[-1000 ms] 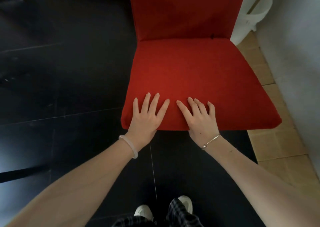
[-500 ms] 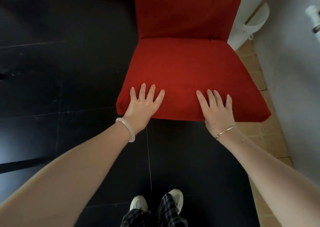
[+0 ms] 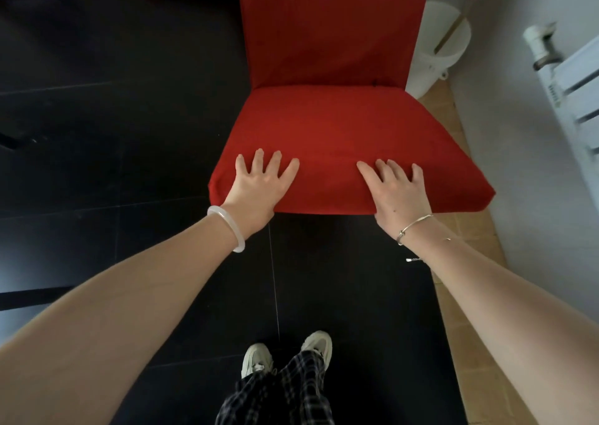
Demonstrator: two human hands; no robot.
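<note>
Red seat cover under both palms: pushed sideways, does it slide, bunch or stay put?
Likely floppy: the red seat cover is cloth, with a faint ridge between the left hand and right hand, so it probably bunches ahead of the palms. It wraps taut over the front edge, so travel should be small. The chair might skid on the glossy floor.

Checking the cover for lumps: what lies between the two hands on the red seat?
In the head view, only bare red seat cover lies between the left hand and the right hand, crossed by a faint crease.
</note>
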